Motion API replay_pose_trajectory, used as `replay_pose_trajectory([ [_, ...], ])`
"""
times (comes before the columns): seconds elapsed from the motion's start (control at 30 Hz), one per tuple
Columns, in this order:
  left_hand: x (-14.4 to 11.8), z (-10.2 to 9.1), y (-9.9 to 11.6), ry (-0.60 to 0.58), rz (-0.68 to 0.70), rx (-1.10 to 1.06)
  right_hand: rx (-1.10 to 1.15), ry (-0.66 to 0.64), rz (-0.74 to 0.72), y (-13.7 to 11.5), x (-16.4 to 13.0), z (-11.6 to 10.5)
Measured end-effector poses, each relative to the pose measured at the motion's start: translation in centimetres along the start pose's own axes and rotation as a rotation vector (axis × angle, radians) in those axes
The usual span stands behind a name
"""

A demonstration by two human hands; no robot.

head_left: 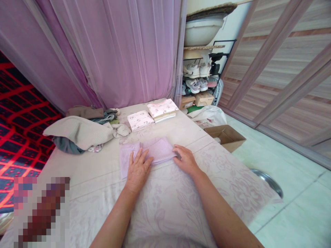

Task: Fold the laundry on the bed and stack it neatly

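Note:
A lilac ribbed garment [159,148] lies partly folded on the patterned sheet in front of me; its exact kind is unclear. My left hand [139,168] rests flat on its left half, palm down with the fingers spread. At the garment's right edge, my right hand [185,158] pinches the cloth between thumb and fingers. Just beyond are a folded white cloth with a print [141,120] and a second folded printed cloth [162,107] on top of a pale yellowish one.
Crumpled clothes [80,132] are heaped at the left by the purple curtain [124,51]. Past the bed's right edge stand an open cardboard box [234,136], a metal basin [269,182] and a shoe rack [199,74]. Wooden wardrobe doors [284,69] line the right side.

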State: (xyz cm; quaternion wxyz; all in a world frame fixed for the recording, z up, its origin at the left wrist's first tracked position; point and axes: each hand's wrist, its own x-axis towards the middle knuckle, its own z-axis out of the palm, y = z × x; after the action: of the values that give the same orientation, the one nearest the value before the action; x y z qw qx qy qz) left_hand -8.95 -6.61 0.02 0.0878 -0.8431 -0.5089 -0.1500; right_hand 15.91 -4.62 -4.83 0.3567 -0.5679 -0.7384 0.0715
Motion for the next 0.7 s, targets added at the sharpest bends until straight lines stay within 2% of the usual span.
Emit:
replay_pose_trajectory([
  [0.07,0.5,0.3,-0.1,-0.006,-0.014,-0.038,-0.038,0.004,0.004,-0.7,0.2,-0.2],
  [0.23,1.7,0.7,-0.3,-0.038,-0.147,-0.127,-0.212,0.005,0.032,-2.6,0.8,-0.6],
  [0.47,1.9,0.3,0.2,-0.058,-0.102,-0.096,-0.405,0.021,0.176,-4.1,0.9,-0.6],
  [0.6,1.5,-0.1,0.1,-0.133,-0.076,-0.090,-0.425,0.027,0.266,-4.4,0.5,-1.1],
  [0.7,1.9,-1.3,-0.1,-0.221,-0.065,-0.119,-0.414,-0.004,0.279,-4.4,0.2,-1.2],
])
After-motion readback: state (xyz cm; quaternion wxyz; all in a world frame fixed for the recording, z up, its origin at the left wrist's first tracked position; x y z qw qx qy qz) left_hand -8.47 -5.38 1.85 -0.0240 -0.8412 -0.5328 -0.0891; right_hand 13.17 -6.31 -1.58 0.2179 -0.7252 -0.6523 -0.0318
